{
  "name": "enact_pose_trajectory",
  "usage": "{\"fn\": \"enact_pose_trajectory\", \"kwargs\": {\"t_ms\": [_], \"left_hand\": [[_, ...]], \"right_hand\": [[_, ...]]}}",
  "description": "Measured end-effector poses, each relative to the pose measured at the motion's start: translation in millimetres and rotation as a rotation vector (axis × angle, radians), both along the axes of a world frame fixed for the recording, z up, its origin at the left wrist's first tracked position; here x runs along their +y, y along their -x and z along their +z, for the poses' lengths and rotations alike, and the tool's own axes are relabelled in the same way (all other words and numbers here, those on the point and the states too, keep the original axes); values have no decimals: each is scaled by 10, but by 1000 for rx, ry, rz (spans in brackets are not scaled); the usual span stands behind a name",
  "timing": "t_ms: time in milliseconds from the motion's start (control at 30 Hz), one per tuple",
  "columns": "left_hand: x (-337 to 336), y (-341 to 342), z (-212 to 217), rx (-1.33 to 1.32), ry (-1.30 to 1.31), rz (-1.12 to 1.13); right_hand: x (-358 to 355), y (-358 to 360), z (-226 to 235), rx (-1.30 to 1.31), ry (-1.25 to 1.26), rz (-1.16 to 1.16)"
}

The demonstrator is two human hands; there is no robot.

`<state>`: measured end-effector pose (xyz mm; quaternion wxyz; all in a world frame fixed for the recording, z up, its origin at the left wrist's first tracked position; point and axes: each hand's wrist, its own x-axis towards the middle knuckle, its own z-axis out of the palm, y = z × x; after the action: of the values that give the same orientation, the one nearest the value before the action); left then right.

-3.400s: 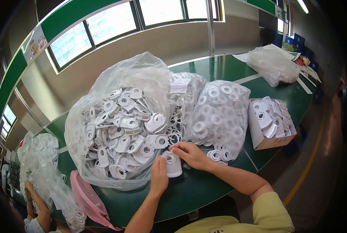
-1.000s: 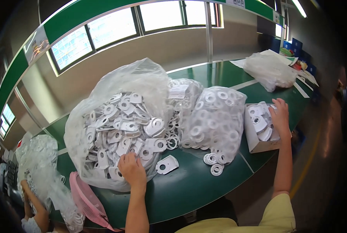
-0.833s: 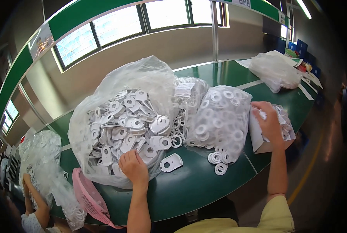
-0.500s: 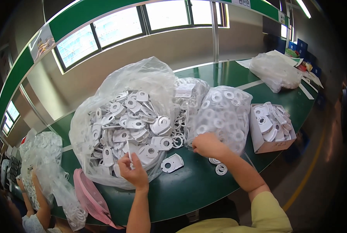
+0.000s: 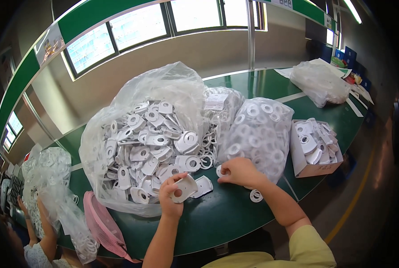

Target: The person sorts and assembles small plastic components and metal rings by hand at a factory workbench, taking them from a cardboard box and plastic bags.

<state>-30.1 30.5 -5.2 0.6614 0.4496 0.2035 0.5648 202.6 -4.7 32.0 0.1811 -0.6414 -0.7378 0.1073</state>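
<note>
Head view: a holed white plate (image 5: 188, 187) is pinched by fingers of the left hand (image 5: 168, 199); by those of the right hand (image 5: 240, 172), a white ring (image 5: 218, 171) is apparently pinched.

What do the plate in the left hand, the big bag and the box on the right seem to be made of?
Plate: probably moulded plastic, smooth and satin, judging by its even whitish colour; painted metal isn't ruled out.
Big bag: likely thin plastic film, glossy, see-through and creased.
Box: seemingly cardboard, matt, with thin, flat walls.
</note>
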Motion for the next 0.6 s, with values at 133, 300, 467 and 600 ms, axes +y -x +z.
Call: {"fn": "enact_pose_trajectory", "kwargs": {"t_ms": [133, 300, 467, 600], "left_hand": [[-6, -101, 13, -331, 459, -112], [12, -93, -202, -517, 472, -415], [-54, -168, -123, -307, 608, -232], [-22, -123, -198, -109, 437, -259]], "right_hand": [[34, 64, -61, 456, -232, 171], [-1, 318, -142, 1054, 121, 311], [-124, 520, -188, 1169, 226, 502], [-194, 571, -132, 909, 116, 685]]}}
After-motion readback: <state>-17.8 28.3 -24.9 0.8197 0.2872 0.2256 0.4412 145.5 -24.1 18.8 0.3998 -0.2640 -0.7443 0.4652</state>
